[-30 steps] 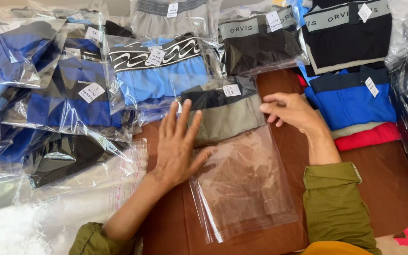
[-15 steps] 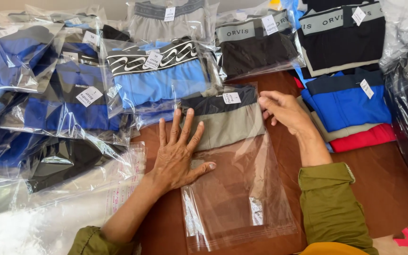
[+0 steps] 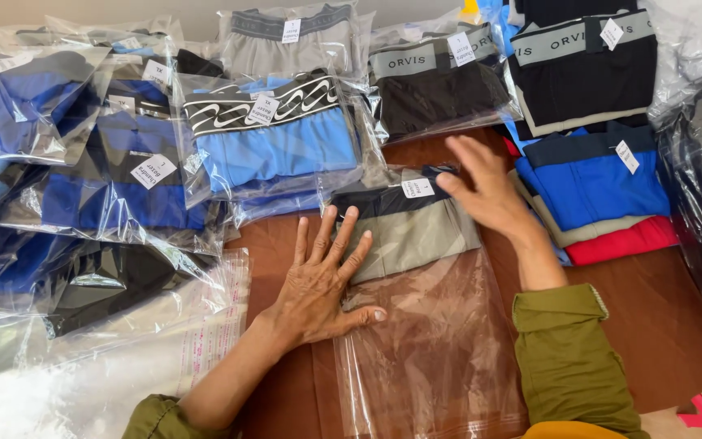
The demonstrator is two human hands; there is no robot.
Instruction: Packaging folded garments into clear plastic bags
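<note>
A folded grey-olive garment with a dark waistband and a white tag [image 3: 416,232] lies inside the far end of a long clear plastic bag [image 3: 432,349] on the brown table. My left hand [image 3: 322,280] rests flat, fingers spread, on the bag's left edge and the garment's near corner. My right hand [image 3: 485,191] hovers with fingers apart over the garment's far right corner, touching the bag there. Neither hand grips anything.
Bagged folded garments, blue, black and grey, are piled at the left [image 3: 115,195] and along the back [image 3: 278,138]. Unbagged blue, black and red garments [image 3: 595,183] are stacked at the right. Empty clear bags [image 3: 91,358] lie at the near left. Brown table [image 3: 668,325] shows at right.
The garment has slid deeper into the clear bag, away from me. My right hand moved to its far right corner and my left hand shifted slightly toward the bag's edge.
</note>
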